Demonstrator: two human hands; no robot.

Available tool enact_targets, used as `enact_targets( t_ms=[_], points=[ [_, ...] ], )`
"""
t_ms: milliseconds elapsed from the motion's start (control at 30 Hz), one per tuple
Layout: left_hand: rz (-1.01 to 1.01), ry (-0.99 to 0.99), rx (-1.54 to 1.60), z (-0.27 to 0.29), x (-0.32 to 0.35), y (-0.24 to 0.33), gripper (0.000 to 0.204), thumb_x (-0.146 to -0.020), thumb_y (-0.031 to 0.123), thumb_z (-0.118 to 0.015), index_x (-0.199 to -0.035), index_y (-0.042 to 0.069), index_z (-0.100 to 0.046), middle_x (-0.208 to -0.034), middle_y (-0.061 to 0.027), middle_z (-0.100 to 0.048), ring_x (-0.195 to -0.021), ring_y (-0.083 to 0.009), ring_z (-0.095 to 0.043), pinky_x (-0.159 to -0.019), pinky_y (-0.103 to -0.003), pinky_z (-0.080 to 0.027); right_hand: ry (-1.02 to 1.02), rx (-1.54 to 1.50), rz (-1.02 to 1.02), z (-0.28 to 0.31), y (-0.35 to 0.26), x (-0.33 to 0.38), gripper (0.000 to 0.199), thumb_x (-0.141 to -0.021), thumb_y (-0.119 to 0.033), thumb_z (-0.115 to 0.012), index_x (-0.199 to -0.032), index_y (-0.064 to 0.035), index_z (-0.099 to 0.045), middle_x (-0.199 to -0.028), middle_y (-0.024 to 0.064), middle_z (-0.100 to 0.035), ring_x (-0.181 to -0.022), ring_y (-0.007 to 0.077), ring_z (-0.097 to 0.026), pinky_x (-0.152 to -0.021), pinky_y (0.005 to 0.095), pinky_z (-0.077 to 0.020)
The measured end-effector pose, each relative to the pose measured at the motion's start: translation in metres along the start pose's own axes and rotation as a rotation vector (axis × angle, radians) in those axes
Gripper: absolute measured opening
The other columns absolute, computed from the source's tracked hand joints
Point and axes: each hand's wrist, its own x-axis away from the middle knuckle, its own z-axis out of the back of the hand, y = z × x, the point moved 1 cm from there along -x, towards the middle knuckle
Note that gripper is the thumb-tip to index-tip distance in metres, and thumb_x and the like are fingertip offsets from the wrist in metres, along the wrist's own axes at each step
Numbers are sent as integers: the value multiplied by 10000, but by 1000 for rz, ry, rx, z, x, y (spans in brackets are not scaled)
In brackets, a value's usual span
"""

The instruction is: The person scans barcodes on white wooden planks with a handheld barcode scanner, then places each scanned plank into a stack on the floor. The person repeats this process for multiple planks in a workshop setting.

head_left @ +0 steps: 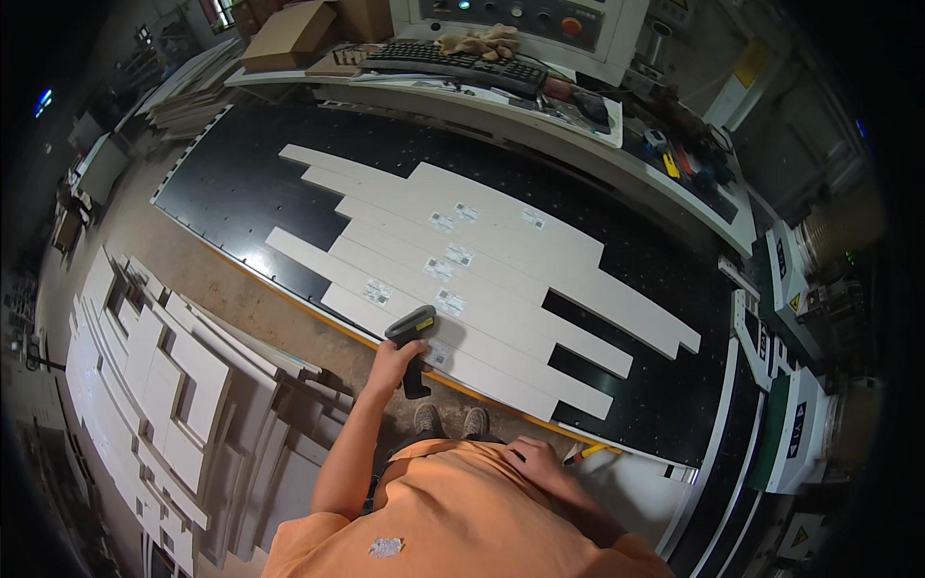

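My left hand (pixel 392 366) is wrapped round the handle of a dark handheld barcode scanner (pixel 411 326). The scanner's head is held over the near edge of several long white panels (pixel 491 270), which lie side by side in staggered lengths. Small printed labels with square codes, such as one label (pixel 377 291) at the left, are stuck on them. Another label (pixel 438 354) lies close beside the scanner and is partly hidden by my hand. At the front of my orange shirt rests my right hand (pixel 530 457), its fingers loosely apart and holding nothing.
Under the panels is a black machine table (pixel 231 183) with a yellow front edge. Stacked white boards (pixel 183 385) stand at the left. A keyboard (pixel 453 65), gloves (pixel 479 42) and a cardboard box (pixel 289 37) sit behind. Machine units (pixel 795 424) line the right.
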Motion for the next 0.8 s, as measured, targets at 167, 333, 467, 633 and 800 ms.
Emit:
enact_targets(
  t_ms=[167, 333, 467, 633, 800],
  points=[
    [98, 46, -119, -1, 0, 5, 304, -882, 212, -707, -1004, -62, -657, -867, -102, -682, -666, -213, -734, -494, -287, -546, 2, 273, -865, -17, 176, 105, 385, -779, -271, -782, -1037, -6, -672, -1074, 221, -684, -1018, 418, -651, -899, 459, -523],
    [108, 34, -201, -7, 13, 21, 296, -905, 272, -685, -1010, -5, -669, -754, -116, -741, -551, -130, -694, -356, -240, -378, 887, -379, -849, -40, 278, 122, 441, -718, -170, -820, -1017, 68, -601, -884, 161, -644, -818, 290, -646, -729, 417, -527],
    [109, 34, -249, -14, 20, 36, 305, -907, 335, -711, -952, 35, -680, -729, -78, -731, -550, -109, -686, -354, -227, -347, 867, -869, -956, -43, 296, 101, 166, -832, -98, -672, -870, 48, -602, -742, 87, -603, -602, 183, -572, -550, 312, -488],
    [132, -86, -257, -18, 17, 48, 358, -909, 404, -733, -930, 49, -685, -776, -43, -709, -573, -110, -688, -374, -223, -369, 1246, -974, -931, -15, 266, 118, 301, -889, -220, -615, -948, 75, -620, -805, 135, -660, -564, 197, -576, -512, 316, -510],
    [57, -209, -272, -29, -28, 76, 448, -926, 465, -683, -1022, 27, -690, -789, -74, -743, -459, -63, -546, -366, -223, -336, 1588, -723, -825, 35, 190, 184, 576, -986, -495, -522, -1237, 12, -628, -999, 157, -731, -455, 112, -431, -417, 224, -365]
  ],
)
